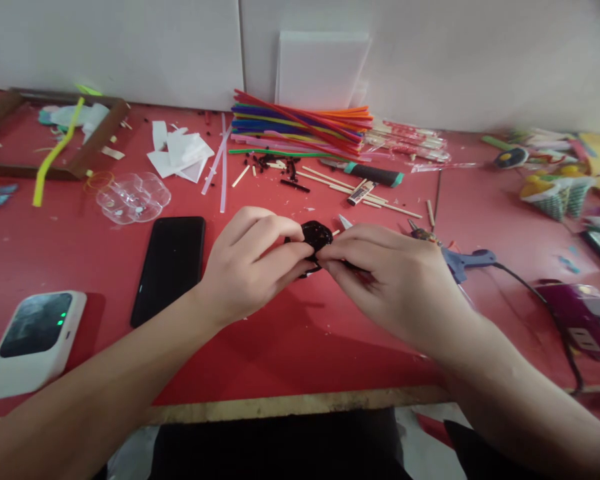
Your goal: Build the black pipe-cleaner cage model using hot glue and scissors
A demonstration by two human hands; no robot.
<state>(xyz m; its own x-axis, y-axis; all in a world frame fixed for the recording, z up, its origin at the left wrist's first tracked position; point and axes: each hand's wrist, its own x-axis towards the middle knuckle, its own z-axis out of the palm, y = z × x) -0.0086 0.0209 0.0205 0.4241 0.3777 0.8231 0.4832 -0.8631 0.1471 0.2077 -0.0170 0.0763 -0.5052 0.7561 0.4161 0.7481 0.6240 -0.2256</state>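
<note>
Above the middle of the red table, my left hand (263, 260) pinches a small, glossy black object (317, 235) with a rounded, looped outline. The fingertips of my right hand (380, 267) close on the near right side of the same piece. Both hands almost meet, so much of the object is hidden and its kind cannot be told. A dark part also shows under the right fingers. Just beyond my right hand, a pale pointed tip (345, 221) sticks out; what it belongs to is covered.
Behind lie colourful pipe cleaners (300, 127), a craft knife (373, 175) and thin wooden sticks (345, 187). Left are a black phone (170, 267), a white device (35, 340) and a clear plastic tray (133, 198). A corded blue glue gun (463, 263) and purple power strip (575, 313) lie right.
</note>
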